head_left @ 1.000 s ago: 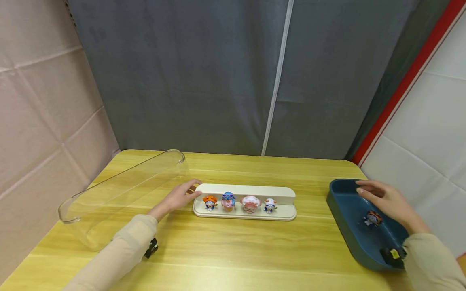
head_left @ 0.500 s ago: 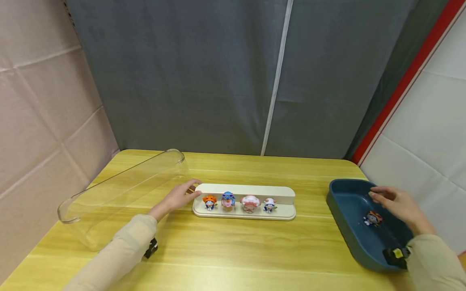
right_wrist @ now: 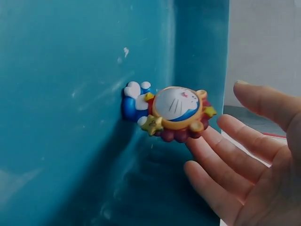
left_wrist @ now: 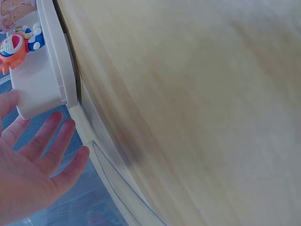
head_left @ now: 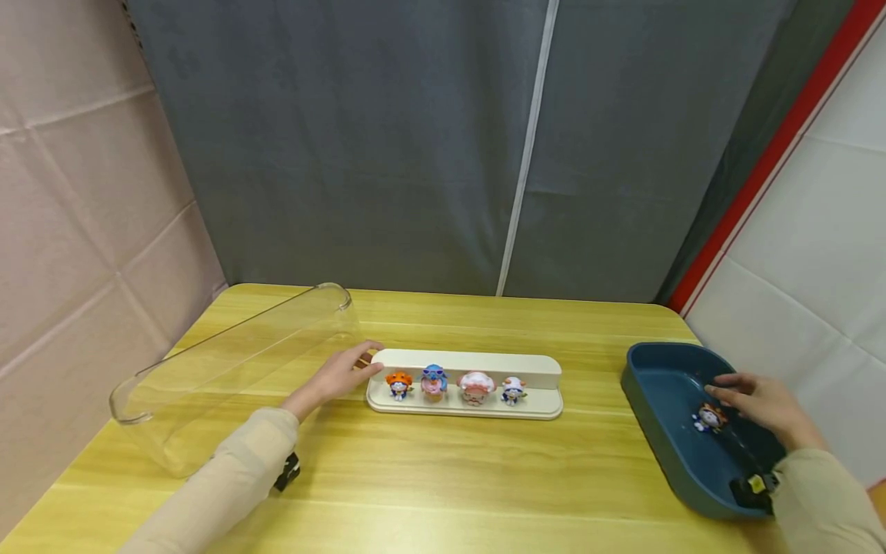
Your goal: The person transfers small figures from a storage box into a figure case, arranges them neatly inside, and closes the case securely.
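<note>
The right hand (head_left: 761,405) has dipped nearer the frilly-hooded figurine (head_left: 709,418) inside the blue tray (head_left: 657,446). Its fingers are spread beside the hood; I can't tell whether they touch. The left hand (head_left: 339,375), fingers also spread, is at the left end of a cream stand (head_left: 471,360) bearing four figurines (head_left: 475,388) in a row. Left of that lies a clear cover (head_left: 235,346); beyond hangs a gray curtain (head_left: 360,154).

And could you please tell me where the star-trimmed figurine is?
In the head view, the star-trimmed figurine is inside the blue tray on the right, close to the right hand.
</note>
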Demonstrator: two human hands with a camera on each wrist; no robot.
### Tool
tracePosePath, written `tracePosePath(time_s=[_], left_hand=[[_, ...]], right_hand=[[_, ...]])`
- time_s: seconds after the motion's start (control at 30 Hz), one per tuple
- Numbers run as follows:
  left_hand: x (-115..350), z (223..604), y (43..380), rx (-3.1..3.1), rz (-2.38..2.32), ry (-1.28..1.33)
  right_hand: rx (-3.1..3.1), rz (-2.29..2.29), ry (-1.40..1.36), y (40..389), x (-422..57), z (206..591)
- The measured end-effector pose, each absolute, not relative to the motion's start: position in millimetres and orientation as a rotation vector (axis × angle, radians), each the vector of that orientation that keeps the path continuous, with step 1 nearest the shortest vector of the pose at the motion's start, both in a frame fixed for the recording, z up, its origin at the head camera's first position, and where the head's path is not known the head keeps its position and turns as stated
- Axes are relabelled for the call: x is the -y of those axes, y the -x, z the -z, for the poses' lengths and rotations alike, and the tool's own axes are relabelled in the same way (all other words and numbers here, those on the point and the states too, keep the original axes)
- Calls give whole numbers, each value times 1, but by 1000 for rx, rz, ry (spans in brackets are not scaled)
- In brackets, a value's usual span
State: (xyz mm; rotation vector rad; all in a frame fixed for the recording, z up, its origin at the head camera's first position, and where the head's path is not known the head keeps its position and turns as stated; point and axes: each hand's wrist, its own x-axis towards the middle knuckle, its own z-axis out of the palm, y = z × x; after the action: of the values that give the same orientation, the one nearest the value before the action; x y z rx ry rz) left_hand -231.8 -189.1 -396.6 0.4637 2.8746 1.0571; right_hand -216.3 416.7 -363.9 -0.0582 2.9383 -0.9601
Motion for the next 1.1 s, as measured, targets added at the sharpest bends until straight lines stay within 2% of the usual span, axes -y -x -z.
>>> tracePosePath(time_s=[1.1], left_hand=[[189,397,232,-2866,-1065,-465]], right_hand=[[-2595,918,15,225,-422,376]])
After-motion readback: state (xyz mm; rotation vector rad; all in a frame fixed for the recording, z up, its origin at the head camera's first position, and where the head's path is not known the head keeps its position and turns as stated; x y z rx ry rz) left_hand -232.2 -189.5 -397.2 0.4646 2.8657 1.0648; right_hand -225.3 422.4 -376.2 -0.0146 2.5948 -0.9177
